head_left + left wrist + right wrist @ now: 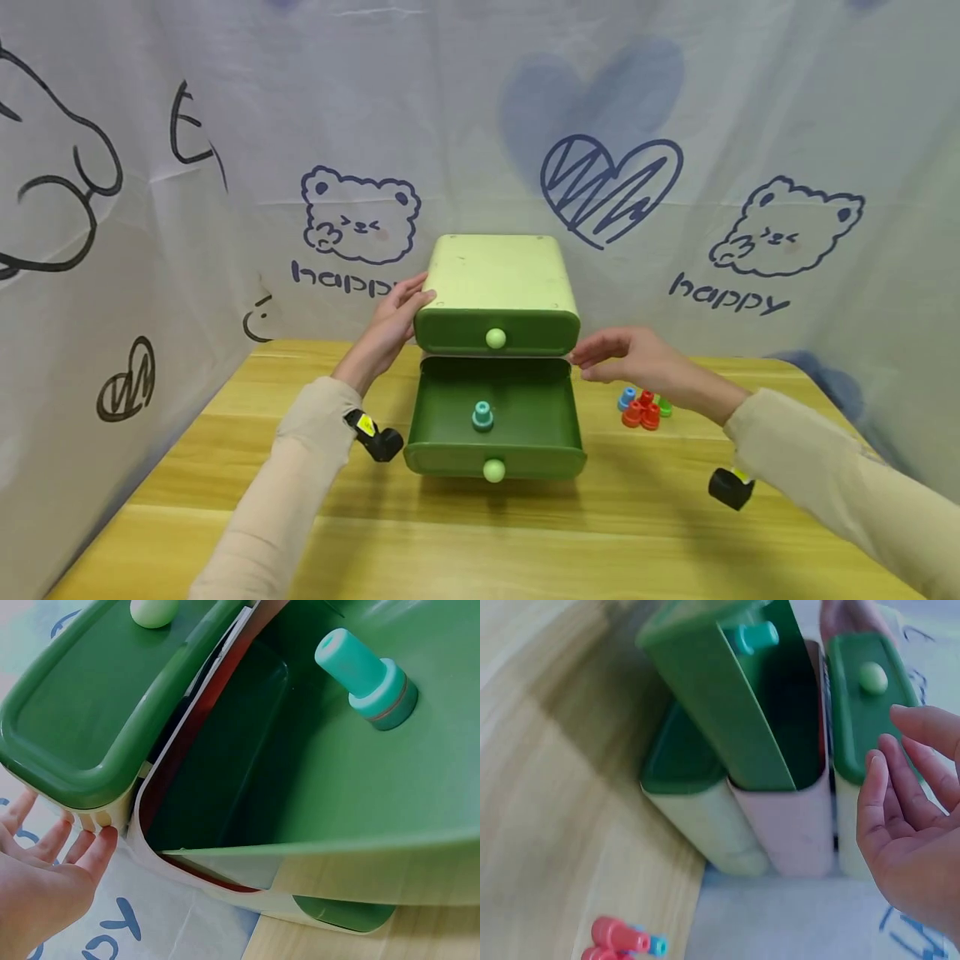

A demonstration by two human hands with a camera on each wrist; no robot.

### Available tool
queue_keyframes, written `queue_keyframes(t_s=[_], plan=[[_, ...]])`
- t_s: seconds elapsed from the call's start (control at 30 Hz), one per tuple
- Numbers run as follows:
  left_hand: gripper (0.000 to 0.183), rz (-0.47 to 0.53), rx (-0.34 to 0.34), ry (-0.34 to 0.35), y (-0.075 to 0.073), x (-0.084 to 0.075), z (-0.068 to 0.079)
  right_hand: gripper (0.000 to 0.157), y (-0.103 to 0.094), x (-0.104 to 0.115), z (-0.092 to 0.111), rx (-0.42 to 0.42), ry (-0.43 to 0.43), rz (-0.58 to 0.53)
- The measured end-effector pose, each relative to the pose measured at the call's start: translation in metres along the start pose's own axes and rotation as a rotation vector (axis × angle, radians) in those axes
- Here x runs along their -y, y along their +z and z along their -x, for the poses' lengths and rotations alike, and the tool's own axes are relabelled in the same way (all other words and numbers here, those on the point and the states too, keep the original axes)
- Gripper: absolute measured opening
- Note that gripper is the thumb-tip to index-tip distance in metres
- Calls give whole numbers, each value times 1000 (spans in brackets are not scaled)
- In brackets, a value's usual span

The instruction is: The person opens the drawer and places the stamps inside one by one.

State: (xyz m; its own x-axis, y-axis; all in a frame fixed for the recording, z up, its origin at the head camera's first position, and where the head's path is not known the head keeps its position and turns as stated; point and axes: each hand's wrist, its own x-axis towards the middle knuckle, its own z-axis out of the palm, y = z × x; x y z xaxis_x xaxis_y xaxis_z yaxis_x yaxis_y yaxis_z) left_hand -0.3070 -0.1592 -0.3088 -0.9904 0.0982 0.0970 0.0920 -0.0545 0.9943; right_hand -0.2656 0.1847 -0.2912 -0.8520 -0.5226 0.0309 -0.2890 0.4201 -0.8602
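Head view: the drawer cabinet (495,273) stands on a wood-grain table (450,550), a white cloth (468,125) with bear and heart drawings hanging behind it. The left hand (388,323), grasping nothing, touches its left side; the right hand (637,358), relaxed and empty, hovers near its right side, beyond which coloured pegs (632,413) cluster.

Left wrist view: a teal peg (367,679) stands inside the cabinet's open drawer (435,780).

Right wrist view: that drawer is the cabinet's middle tier.
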Motion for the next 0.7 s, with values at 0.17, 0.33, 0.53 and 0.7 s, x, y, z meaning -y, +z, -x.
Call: queue_keyframes(t_s=[0.17, 0.33, 0.53, 0.7], plan=[[59, 1, 3, 5, -1, 0, 0, 37, -19, -14, 7, -78, 53, 6], [60, 5, 3, 12, -2, 0, 0, 38, -30, -36, 12, -151, 95, 45], [60, 7, 2, 9, -3, 1, 1, 36, -34, -73, 18, -214, 143, 104], [60, 15, 6, 12, -2, 1, 0, 37, -33, -93, 21, -239, 160, 143]])
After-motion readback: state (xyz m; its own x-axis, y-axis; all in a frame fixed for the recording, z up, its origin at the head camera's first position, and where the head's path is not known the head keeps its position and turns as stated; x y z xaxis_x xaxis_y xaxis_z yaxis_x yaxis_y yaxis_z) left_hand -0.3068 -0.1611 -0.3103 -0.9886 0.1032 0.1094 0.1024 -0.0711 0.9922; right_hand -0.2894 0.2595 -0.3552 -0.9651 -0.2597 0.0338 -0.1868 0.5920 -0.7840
